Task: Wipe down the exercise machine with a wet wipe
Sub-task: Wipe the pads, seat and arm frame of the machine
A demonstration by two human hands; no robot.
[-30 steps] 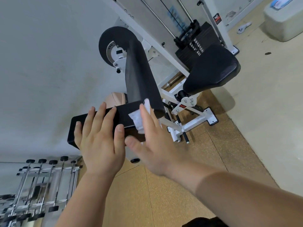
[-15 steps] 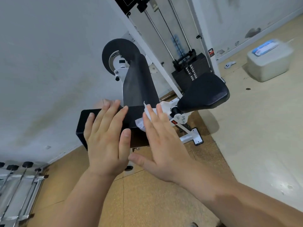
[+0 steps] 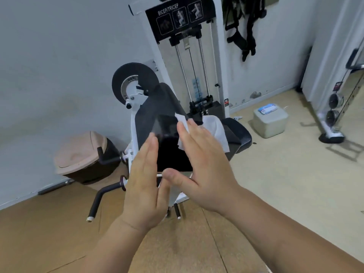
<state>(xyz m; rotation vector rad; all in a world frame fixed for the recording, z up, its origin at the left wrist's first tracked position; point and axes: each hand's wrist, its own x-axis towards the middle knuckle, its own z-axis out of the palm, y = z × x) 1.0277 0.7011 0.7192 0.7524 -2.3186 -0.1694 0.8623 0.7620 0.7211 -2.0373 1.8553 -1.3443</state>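
Pressing wet wipe [image 3: 216,131] on arm pad [image 3: 169,152], right hand [image 3: 204,164] flat | left hand [image 3: 145,186] flat, shifted from pad top to side

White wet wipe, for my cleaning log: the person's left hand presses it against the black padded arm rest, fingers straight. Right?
No: the head view shows the right hand pressing the white wet wipe against the black padded arm rest, fingers straight. The left hand is at the pad's left side, without a wipe.
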